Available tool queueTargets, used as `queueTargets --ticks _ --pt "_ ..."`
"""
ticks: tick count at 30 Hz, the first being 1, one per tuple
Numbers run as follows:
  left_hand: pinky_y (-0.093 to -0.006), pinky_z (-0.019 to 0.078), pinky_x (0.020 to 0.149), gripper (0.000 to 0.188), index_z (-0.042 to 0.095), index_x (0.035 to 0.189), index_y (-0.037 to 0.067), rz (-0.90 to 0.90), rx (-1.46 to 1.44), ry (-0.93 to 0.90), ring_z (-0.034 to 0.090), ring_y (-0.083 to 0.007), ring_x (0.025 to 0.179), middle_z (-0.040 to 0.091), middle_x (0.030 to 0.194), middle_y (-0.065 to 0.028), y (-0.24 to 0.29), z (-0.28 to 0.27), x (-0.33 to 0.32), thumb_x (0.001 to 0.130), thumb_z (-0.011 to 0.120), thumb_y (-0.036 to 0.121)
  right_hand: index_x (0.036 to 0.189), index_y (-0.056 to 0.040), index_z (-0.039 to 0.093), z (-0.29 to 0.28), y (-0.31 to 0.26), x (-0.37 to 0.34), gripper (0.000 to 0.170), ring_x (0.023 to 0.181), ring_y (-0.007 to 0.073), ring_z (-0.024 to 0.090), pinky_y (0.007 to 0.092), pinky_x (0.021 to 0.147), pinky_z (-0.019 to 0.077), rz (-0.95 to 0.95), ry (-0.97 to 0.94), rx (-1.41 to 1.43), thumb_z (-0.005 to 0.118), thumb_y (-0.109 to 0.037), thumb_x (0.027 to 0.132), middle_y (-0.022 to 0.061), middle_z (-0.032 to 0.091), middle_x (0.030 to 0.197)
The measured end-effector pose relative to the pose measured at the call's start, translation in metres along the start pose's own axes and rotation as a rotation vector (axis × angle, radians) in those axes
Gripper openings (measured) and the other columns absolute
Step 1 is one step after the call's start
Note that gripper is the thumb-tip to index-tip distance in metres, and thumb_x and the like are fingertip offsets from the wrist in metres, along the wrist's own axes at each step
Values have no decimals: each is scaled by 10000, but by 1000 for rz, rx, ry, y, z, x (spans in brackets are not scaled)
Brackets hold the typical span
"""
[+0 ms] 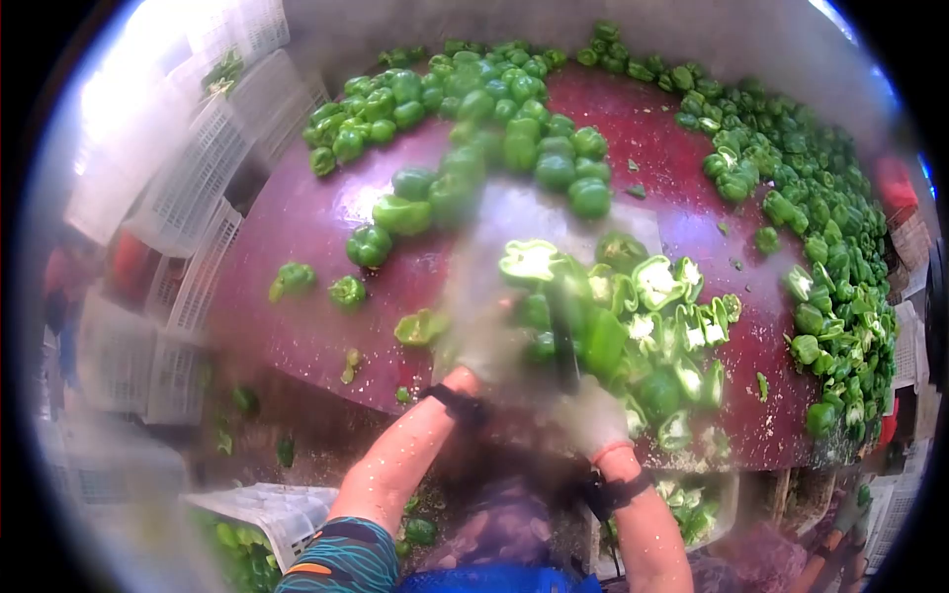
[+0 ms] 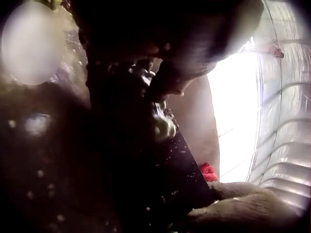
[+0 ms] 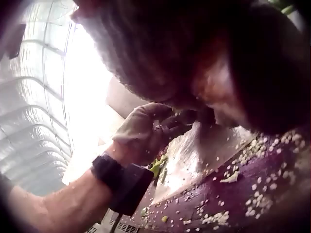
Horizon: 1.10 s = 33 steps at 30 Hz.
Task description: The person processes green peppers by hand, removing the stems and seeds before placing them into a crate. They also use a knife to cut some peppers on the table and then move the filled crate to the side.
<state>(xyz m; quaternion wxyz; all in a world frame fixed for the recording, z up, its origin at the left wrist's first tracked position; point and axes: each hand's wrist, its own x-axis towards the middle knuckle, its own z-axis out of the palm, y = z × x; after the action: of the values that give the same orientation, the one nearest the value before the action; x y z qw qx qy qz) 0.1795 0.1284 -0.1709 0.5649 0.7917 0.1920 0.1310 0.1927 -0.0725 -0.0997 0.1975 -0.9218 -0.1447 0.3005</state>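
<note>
My gloved right hand [image 1: 591, 415] grips a knife, its dark blade [image 1: 563, 341] pointing away from me over the board. Beside the blade, my gloved left hand [image 1: 473, 346] holds a green bell pepper [image 1: 535, 312], blurred in the head view. The left hand's fingers [image 3: 146, 124] curl inward in the right wrist view, where the pepper is mostly hidden. In deep shadow, the left wrist view shows a wet pale-green bit [image 2: 164, 126] by the fingers. Cut pepper halves [image 1: 657, 282] lie just right of the knife. A pale cutting board [image 1: 633, 222] lies beneath.
Whole green peppers [image 1: 474, 99] are heaped at the back of the red table [image 1: 297, 227]. A large pile of peppers [image 1: 840, 237] runs along the right side. White plastic crates [image 1: 193, 163] stand left; another crate [image 1: 287, 504] sits below the front edge. Seeds [image 3: 216, 218] are scattered around.
</note>
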Motion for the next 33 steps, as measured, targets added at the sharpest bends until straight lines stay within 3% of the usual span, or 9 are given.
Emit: queueTargets --ticks 2,6,8,11,14,18,25,28,33 --pt "-307 531 855 519 557 1295 24 -6 92 -34 623 -183 1004 625 1114 -86 41 -9 10 807 730 52 1031 49 523 6 7 3 325 890 487 648 540 817 510 -48 25 2 531 -241 884 332 654 902" --pt "-374 513 942 545 549 1304 21 152 364 490 626 -303 1080 614 1245 -170 30 -47 87 803 745 107 1014 41 521 38 33 16 303 843 484 658 548 782 517 -183 71 -49 528 -235 888 321 659 854" --pt "-413 360 1130 638 494 1362 39 216 722 377 436 -369 1329 483 1416 -197 18 -87 136 785 742 147 1008 36 520 38 31 16 293 831 485 660 550 771 519 -183 84 -26 528 -232 889 318 660 843" --pt "-416 374 1118 808 397 1451 94 74 940 224 408 -383 1347 437 1435 -228 19 -112 186 735 761 187 1006 32 509 35 32 16 302 828 488 657 550 765 518 -166 68 0 543 -242 884 317 659 836" --pt "-401 342 1154 747 409 1429 61 -256 810 57 338 -347 1407 422 1440 -197 48 -103 183 756 730 116 1010 33 502 27 31 13 318 826 490 655 552 760 516 -153 49 20 551 -254 880 316 657 831" --pt "-399 456 1028 744 492 1308 60 -207 830 117 517 -384 1191 490 1278 -227 41 -85 163 654 796 243 1007 37 499 22 28 11 318 823 490 653 554 760 514 -135 42 28 557 -248 879 317 656 832" --pt "-322 519 925 861 462 1383 39 -212 236 -191 609 -219 1059 614 1158 -101 23 -78 36 587 769 -77 991 51 509 13 23 8 296 844 491 652 545 783 515 -132 15 13 550 -223 886 328 652 850" --pt "-304 501 943 844 449 1393 44 -159 473 -155 580 -206 1092 569 1221 -103 72 -57 -8 621 760 -97 996 55 504 2 13 3 300 836 493 649 547 792 512 -80 10 39 548 -223 891 326 650 832" --pt "-291 503 923 770 425 1408 47 -265 -35 69 570 -188 1085 555 1244 -109 55 -55 -31 711 705 -125 992 40 508 20 32 -9 321 781 477 655 542 735 520 -249 141 -9 576 -258 894 303 653 793"
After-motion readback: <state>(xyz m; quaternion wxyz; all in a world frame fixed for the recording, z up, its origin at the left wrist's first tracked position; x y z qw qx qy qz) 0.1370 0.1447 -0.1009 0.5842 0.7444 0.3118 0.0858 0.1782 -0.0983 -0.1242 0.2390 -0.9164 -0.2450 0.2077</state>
